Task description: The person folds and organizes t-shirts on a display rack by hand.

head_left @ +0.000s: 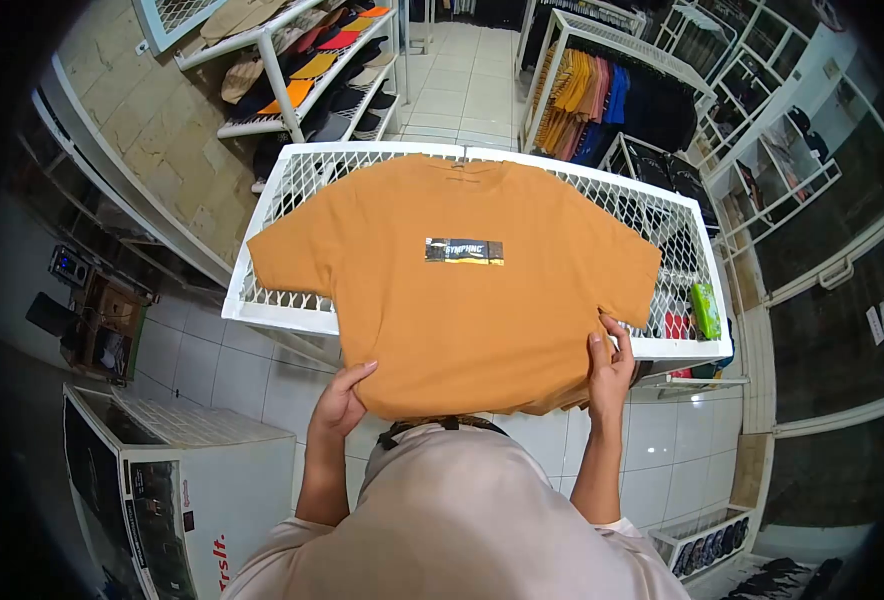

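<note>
An orange T-shirt (442,330) with a small dark printed label on its chest lies spread out, front side up, over a white mesh-topped table (297,160). Its collar points away from me and its lower hem hangs past the near edge. My left hand (342,400) grips the shirt's lower left side, thumb on top and the other fingers hidden beneath. At the right side, below the sleeve, my right hand (610,360) pinches the fabric edge between thumb and fingers.
A bright green packet (705,311) sits at the table's right end. Caps fill a white shelf (292,80) at the back left. Hanging shirts (582,90) stand on a rack behind the table. A white cabinet (232,500) is at lower left, glass doors (842,270) at right.
</note>
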`<action>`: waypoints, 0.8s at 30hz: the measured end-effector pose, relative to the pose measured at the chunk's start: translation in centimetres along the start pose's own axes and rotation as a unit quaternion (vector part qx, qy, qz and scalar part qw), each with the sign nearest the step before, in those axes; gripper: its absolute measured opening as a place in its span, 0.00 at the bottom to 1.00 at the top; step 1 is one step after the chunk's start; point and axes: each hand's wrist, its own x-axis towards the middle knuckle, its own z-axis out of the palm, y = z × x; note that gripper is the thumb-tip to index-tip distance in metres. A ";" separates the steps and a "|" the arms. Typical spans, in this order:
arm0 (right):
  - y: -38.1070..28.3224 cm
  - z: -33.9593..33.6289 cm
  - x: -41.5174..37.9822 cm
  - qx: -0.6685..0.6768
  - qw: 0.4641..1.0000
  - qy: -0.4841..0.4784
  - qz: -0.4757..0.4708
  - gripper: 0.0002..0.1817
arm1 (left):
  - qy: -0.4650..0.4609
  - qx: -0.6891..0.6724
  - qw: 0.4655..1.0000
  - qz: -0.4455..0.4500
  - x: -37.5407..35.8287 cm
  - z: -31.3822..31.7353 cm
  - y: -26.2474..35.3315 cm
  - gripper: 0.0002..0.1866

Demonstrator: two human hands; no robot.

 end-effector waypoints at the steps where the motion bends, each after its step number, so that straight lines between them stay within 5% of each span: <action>1: -0.8 0.3 -0.4 -0.003 1.000 0.013 0.018 0.18 | 0.022 0.047 0.998 0.039 -0.5 0.2 0.3 0.24; 3: -0.2 -0.2 -0.3 -0.016 1.000 0.009 0.014 0.18 | 0.046 0.094 0.992 0.077 -1.0 0.1 0.7 0.23; 5: 0.0 -0.7 -0.4 -0.029 1.000 0.005 0.009 0.18 | 0.080 0.202 0.951 0.220 -1.0 0.1 1.1 0.22; 9: -0.5 -0.5 -0.4 -0.036 0.999 0.025 0.027 0.20 | 0.110 0.101 0.959 0.243 -1.2 0.9 2.4 0.20; 14: -2.0 -0.3 0.0 -0.004 0.999 0.023 0.032 0.23 | 0.131 0.074 0.983 0.102 -1.7 0.0 3.7 0.20; 20: -1.1 -1.8 1.5 0.036 0.998 0.046 0.036 0.25 | 0.067 0.036 0.990 0.122 -2.5 -1.9 5.3 0.20; 24: -1.4 -2.0 1.9 0.045 0.996 0.037 0.064 0.24 | 0.053 0.001 0.998 0.025 -1.8 -3.2 4.2 0.22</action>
